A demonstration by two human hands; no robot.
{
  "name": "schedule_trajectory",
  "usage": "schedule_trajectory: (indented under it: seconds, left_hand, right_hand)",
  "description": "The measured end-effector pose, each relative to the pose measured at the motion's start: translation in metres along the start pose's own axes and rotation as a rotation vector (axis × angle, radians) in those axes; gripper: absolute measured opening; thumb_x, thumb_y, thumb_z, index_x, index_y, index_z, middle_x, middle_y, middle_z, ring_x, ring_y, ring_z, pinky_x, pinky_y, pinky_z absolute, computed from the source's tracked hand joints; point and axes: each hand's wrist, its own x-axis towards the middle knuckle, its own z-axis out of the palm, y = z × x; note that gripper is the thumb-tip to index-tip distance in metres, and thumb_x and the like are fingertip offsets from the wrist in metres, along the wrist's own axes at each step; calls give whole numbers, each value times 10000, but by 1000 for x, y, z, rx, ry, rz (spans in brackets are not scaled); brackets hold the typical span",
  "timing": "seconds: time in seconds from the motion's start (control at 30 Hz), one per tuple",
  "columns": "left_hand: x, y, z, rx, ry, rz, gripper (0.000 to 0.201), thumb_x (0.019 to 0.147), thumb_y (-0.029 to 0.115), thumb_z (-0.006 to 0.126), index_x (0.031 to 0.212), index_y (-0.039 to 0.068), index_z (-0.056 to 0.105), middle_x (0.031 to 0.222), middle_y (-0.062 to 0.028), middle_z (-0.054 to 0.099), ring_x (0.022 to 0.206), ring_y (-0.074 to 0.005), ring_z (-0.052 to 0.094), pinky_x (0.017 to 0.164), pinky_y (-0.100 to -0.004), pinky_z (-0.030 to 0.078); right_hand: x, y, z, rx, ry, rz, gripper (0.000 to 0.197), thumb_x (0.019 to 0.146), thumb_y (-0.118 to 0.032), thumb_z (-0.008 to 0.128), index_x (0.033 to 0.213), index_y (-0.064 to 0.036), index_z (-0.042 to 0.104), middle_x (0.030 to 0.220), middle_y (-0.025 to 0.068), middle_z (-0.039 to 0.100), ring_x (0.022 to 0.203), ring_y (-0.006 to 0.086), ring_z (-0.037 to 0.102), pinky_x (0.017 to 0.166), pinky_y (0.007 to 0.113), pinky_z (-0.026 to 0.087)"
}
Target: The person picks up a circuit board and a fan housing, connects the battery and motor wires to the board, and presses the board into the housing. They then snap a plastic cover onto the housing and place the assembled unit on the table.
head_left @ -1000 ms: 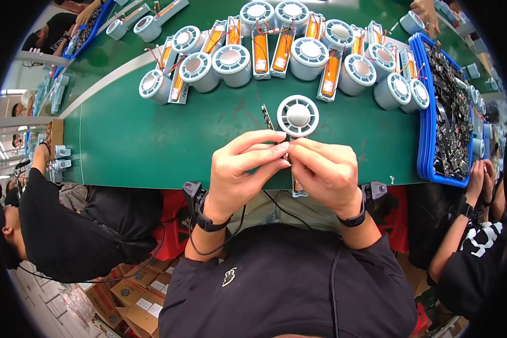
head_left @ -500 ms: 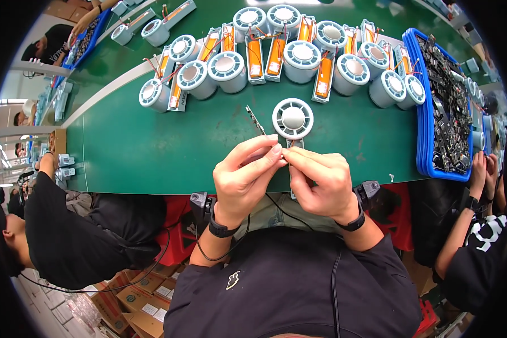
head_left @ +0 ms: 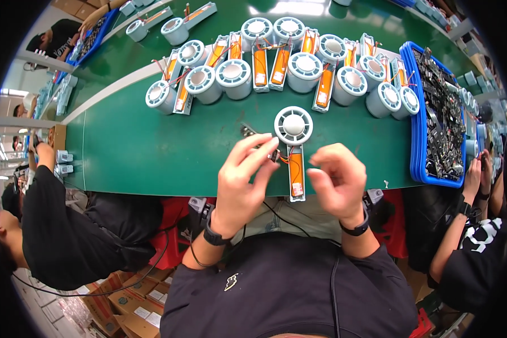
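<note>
A handheld fan unit with a round pale-blue fan head (head_left: 293,125) lies on the table before me. Its open handle (head_left: 296,172) points toward me and shows an orange battery inside. My left hand (head_left: 244,172), left of the handle, pinches a narrow dark circuit board (head_left: 247,130). The board's far end is blurred and sticks out past the fingers. Thin red and black wires (head_left: 284,158) run from the fingertips to the unit. Right of the handle, my right hand (head_left: 339,177) is held off it, fingers curled, thumb apart, with nothing seen in it.
Several similar fan units (head_left: 234,73) with orange batteries stand in an arc across the table (head_left: 129,146). On the right, stacked blue trays (head_left: 414,121) hold many dark circuit boards. People sit at work on my left and right. A black cable hangs at my left side.
My right hand has let go and moved right, away from my left fingers. The handle and battery have come into view. My left hand still holds the circuit board.
</note>
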Motion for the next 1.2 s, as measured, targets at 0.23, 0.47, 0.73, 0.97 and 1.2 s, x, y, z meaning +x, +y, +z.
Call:
schedule_trajectory:
  seconds: [0.23,0.47,0.73,0.97,1.2]
  left_hand:
    - [11,15,-13,-367,-318,-516,381,812,-76,770,1171,5,669,1065,-96,689,796,-141,695,719,-286,561]
    - [56,32,-23,-58,-458,-101,403,781,-18,791,1152,47,649,1066,-93,688,972,-242,700,841,-367,559]
    - [80,-1,7,247,-645,645,265,656,171,784,904,96,730,1256,-61,657,1375,-383,470,1107,-546,365]
    - [33,1,54,215,-349,421,224,736,170,719,882,7,669,1134,-150,600,1374,-462,401,1085,-588,338]
    - [40,-7,51,213,-207,470,163,838,157,655,891,5,679,1055,-137,607,1342,-430,451,1090,-621,392]
  right_hand:
    - [6,-13,-7,278,-535,203,295,996,-245,694,1080,24,608,813,21,619,625,61,540,522,237,424]
    - [44,-28,-39,192,-704,448,231,1023,-206,640,1097,6,586,739,55,631,658,97,576,600,264,477]
    - [71,-27,-58,-586,-943,-74,397,1034,-327,556,849,4,676,721,211,669,696,394,679,635,490,528]
    - [20,-41,-51,-995,-572,177,298,1033,-262,605,1244,-51,597,1031,336,668,942,447,688,790,522,523]
    - [11,-23,-22,-490,-166,48,235,1057,-218,523,1139,-7,588,961,304,655,868,475,648,723,502,485]
